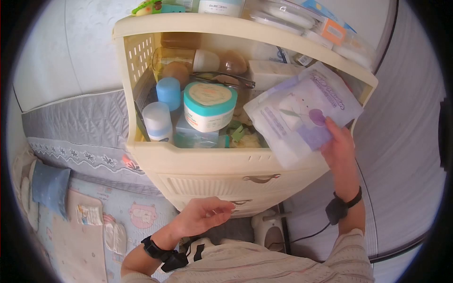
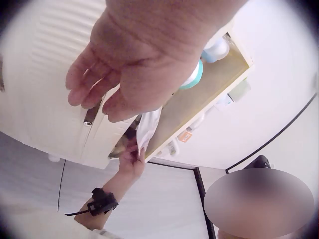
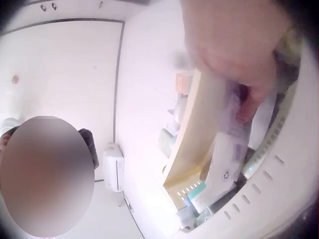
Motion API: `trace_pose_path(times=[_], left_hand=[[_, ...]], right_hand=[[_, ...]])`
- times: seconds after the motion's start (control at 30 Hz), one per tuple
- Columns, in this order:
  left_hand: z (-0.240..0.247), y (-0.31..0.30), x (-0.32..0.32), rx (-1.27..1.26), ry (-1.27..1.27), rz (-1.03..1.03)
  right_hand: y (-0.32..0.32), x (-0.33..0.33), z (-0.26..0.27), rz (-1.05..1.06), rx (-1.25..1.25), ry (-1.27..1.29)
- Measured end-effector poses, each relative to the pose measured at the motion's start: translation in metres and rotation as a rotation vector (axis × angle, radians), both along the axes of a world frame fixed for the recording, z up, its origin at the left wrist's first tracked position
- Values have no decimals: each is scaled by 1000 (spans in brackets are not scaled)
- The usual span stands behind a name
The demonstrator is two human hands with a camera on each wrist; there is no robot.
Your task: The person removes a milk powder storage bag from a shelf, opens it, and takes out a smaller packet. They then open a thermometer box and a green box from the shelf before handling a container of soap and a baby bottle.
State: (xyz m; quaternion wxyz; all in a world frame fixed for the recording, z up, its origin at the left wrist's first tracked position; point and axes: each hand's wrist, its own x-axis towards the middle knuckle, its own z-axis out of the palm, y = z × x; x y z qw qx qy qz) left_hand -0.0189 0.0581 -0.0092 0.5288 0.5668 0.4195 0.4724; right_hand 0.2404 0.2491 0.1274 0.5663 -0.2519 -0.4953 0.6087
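Note:
My right hand point(image 1: 340, 148) pinches a white and purple pouch point(image 1: 288, 127) by its lower right edge, thumb on the printed face. The pouch leans across the right part of a cream storage unit's open top compartment point(image 1: 226, 160) and overlaps its front edge. In the right wrist view the pouch point(image 3: 227, 159) shows from the side, over the compartment. Holding nothing, my left hand point(image 1: 203, 217) hovers low in front of the unit, fingers loosely bent. The left wrist view shows its palm point(image 2: 144, 69) near a drawer handle point(image 2: 91, 115).
Inside the compartment sit a teal-lidded jar point(image 1: 210, 118), a blue-capped bottle point(image 1: 168, 93), a white-capped bottle point(image 1: 158, 120), eyeglasses point(image 1: 226, 78) and a white box point(image 1: 273, 73). Packages point(image 1: 292, 16) line the top. A bed with a blue pillow point(image 1: 51, 188) is at left.

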Motion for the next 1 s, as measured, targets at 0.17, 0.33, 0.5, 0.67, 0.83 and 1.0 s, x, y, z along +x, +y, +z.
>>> trace_pose_path(times=[0.17, 0.33, 0.5, 0.67, 0.83, 1.0], left_hand=[[-7, -6, -13, -107, -29, -19], [-11, -9, -24, -117, -49, -27], [-20, -10, -33, -104, -48, -35], [-27, -10, -39, -124, -54, -51], [-34, -8, -37, -67, -108, -75], [-25, -9, -41, -123, -71, -107]], right_hand=[[7, -33, -6, 89, -13, 58], [1, -28, 2, 98, -154, -254], [-6, -1, 2, 146, -207, -526], [-25, 10, 0, 149, -283, -526], [-24, -10, -8, 102, -288, -370], [-20, -15, -18, 50, -288, -306]])
